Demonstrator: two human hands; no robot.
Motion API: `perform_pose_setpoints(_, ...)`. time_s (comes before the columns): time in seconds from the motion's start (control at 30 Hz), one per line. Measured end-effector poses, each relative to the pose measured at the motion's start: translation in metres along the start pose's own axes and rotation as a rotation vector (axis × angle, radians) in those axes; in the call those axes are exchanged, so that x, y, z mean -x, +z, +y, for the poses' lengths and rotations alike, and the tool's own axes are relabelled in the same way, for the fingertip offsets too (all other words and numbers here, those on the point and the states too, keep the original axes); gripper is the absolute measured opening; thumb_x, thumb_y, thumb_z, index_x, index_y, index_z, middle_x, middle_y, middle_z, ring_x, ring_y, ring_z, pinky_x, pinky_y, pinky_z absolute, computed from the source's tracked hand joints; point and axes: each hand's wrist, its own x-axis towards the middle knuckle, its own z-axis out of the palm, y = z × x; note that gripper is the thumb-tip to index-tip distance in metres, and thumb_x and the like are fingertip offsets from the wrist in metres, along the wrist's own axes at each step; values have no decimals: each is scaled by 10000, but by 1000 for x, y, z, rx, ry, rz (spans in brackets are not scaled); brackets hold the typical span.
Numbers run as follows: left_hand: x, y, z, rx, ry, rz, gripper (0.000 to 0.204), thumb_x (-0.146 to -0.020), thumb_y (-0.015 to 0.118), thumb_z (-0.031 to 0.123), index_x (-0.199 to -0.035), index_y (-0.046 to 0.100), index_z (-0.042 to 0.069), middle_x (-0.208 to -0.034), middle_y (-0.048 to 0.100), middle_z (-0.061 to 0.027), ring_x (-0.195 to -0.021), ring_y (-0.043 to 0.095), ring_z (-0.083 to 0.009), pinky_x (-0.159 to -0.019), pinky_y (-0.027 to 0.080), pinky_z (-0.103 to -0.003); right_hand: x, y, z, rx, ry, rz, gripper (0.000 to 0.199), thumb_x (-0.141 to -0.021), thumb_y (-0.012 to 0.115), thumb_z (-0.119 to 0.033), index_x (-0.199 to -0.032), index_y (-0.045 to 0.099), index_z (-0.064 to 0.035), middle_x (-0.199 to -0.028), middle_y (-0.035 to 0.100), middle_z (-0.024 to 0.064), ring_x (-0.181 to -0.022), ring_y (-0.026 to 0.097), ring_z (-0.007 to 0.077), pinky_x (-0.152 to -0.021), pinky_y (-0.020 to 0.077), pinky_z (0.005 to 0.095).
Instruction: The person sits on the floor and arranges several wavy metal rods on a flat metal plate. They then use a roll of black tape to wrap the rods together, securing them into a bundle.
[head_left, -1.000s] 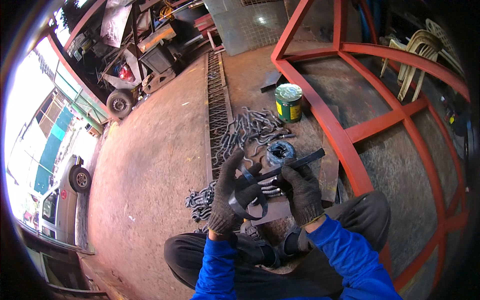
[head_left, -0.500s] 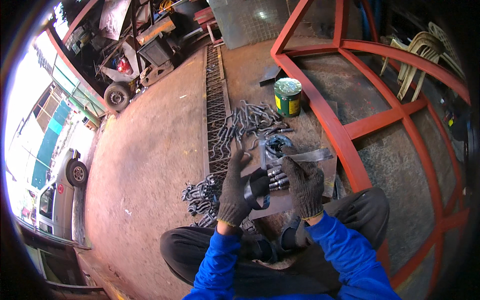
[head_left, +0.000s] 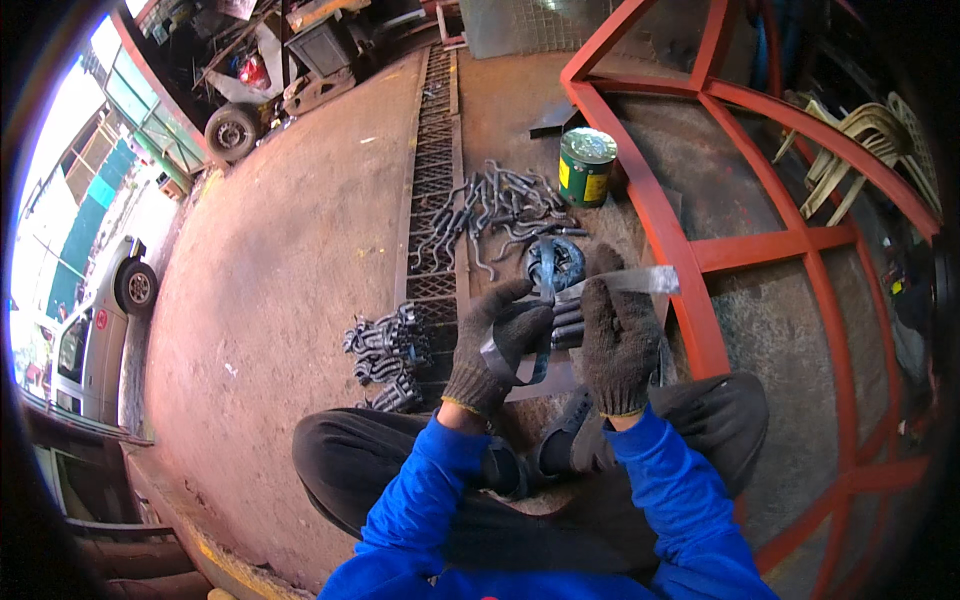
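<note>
A shiny, translucent plastic strip (head_left: 648,279) runs between my two gloved hands, its free end sticking out to the right. My left hand (head_left: 490,350) has its fingers closed on the strip, part of which loops below that hand. With fingers pressed together, my right hand (head_left: 620,345) grips the strip near its free end. Partly hidden between the hands, a stack of dark metal rods (head_left: 568,325) lies on a flat plate. Just beyond them is a bluish coil of strips (head_left: 556,264). A loose pile of bent metal rods (head_left: 500,205) spreads farther out.
Bundled bent rods (head_left: 385,345) lie to the left, beside a floor grating (head_left: 428,160). A green can (head_left: 586,168) stands near a red steel frame (head_left: 690,290) on the right. My crossed legs are close below the hands. A vehicle (head_left: 95,330) is at far left.
The left hand's fingers have curled inward around the strip. The right hand has turned more upright, and the strip's free end has shifted slightly right and up. The view has tilted.
</note>
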Motion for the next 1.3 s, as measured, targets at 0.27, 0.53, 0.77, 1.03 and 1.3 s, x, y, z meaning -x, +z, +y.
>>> perform_pose_setpoints(0.27, -5, -10, -24, -360, 216, -26, 199, -829, 737, 175, -926, 661, 18, -835, 677, -47, -766, 660, -134, -682, 525, -281, -12, -10, -4, 176, -239, -154, 310, -917, 592, -21, -1221, 653, -27, -957, 660, 157, -868, 642, 241, -752, 510, 340)
perform_pose_setpoints(0.53, 3, -1, -7, -494, 258, -55, 206, -810, 682, 29, -1011, 725, 42, -951, 731, -106, -877, 696, -167, -780, 530, -297, -28, -28, -11, 204, -148, -408, 336, -858, 615, -55, -1187, 678, -80, -954, 658, 215, -864, 638, 357, -753, 511, 413)
perform_pose_setpoints(0.77, -1, -4, -7, -428, 321, -41, 208, -848, 655, 37, -1040, 722, -8, -1015, 739, -103, -906, 697, -165, -839, 529, -284, -28, -33, -13, -35, -5, -435, 302, -951, 574, -90, -1242, 641, -37, -942, 610, 79, -800, 563, 111, -691, 476, 261)
perform_pose_setpoints(1.03, -4, -2, -6, -43, 71, -36, 383, -876, 705, 108, -1216, 597, -30, -970, 672, -74, -833, 634, -115, -740, 534, -259, -27, -25, 0, -426, 401, -312, 331, -982, 546, -119, -1282, 567, 20, -1096, 648, 91, -953, 655, 172, -825, 547, 275)
perform_pose_setpoints(1.3, -9, -20, -3, 61, 81, 64, 395, -869, 684, 51, -1248, 589, -11, -1111, 658, -134, -965, 638, -183, -848, 521, -288, -10, -30, 16, 593, -564, -473, 299, -922, 613, -142, -1206, 625, -51, -1081, 648, 156, -1007, 640, 245, -873, 540, 362)
